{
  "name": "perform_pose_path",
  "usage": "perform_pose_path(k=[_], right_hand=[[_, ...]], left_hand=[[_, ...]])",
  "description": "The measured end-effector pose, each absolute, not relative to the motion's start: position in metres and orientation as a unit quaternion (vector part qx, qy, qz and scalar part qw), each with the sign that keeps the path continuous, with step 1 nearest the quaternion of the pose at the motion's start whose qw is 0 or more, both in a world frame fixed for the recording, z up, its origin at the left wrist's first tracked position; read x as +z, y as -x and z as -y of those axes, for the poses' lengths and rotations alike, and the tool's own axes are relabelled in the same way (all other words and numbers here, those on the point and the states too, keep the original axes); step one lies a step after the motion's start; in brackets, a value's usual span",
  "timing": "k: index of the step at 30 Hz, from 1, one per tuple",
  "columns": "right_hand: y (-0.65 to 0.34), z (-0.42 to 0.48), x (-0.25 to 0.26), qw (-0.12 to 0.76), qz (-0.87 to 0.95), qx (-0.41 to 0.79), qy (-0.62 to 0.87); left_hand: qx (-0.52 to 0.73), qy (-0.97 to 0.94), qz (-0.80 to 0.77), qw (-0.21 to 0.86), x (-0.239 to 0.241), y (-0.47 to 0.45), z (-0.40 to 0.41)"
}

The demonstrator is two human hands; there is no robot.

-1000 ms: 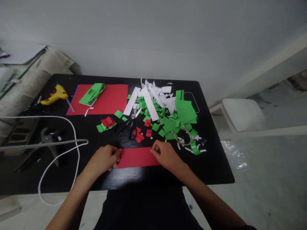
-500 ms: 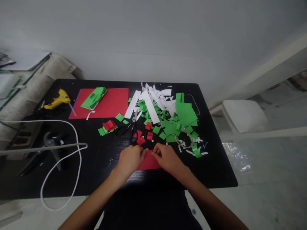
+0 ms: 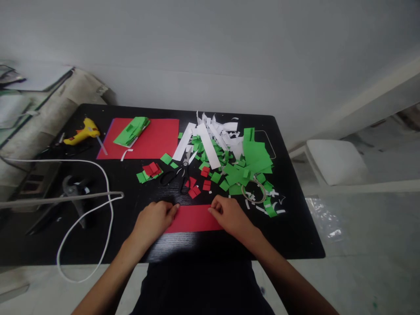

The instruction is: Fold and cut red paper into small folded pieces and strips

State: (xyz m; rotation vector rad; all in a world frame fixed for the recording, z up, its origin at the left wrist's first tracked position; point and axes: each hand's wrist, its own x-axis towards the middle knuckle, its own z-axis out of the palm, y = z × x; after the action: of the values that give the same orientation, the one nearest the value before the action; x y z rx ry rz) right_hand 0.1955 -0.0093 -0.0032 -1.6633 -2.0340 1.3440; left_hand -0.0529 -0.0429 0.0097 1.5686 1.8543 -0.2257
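A folded-looking strip of red paper (image 3: pixel 195 218) lies at the near side of the black table. At its left end, my left hand (image 3: pixel 155 218) is closed, with thumb and fingers pinching the upper edge. My right hand (image 3: pixel 228 214) pinches the same paper near its right end, finger and thumb together. Just beyond the strip are small red paper squares (image 3: pixel 194 191) and black-handled scissors (image 3: pixel 184 170), blades pointing away from me. A small stack of red and green squares (image 3: pixel 150 171) sits to the left of the scissors.
Green and white cuttings (image 3: pixel 213 144) heap up behind, with a tape ring (image 3: pixel 253 191) at right. Green bundles rest on red sheets (image 3: pixel 160 140). A yellow glue gun (image 3: pixel 83 132), pliers-like tool (image 3: pixel 74 197) and white cable (image 3: pixel 110 218) lie left. A white stool (image 3: pixel 336 162) stands right.
My left hand has slid left along the strip to its left end, baring more red paper. My right hand stays at about the same place. The view has shifted slightly.
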Motion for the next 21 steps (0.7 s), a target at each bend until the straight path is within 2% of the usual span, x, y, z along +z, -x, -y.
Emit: perform_pose_path(k=[10, 15, 18, 21], right_hand=[[-0.192, 0.016, 0.002, 0.101, 0.702, 0.443, 0.549], [-0.19, 0.032, 0.004, 0.129, 0.789, 0.401, 0.448], [-0.193, 0.036, 0.0, 0.099, 0.853, 0.373, 0.352], [-0.197, 0.037, -0.005, 0.066, 0.868, 0.363, 0.333]], left_hand=[[-0.008, -0.535, -0.746, 0.396, 0.002, 0.092, 0.055], [0.133, -0.523, -0.738, 0.406, -0.003, 0.092, 0.064], [0.214, -0.504, -0.731, 0.407, -0.003, 0.086, 0.067], [0.342, -0.441, -0.679, 0.477, 0.003, 0.081, 0.068]])
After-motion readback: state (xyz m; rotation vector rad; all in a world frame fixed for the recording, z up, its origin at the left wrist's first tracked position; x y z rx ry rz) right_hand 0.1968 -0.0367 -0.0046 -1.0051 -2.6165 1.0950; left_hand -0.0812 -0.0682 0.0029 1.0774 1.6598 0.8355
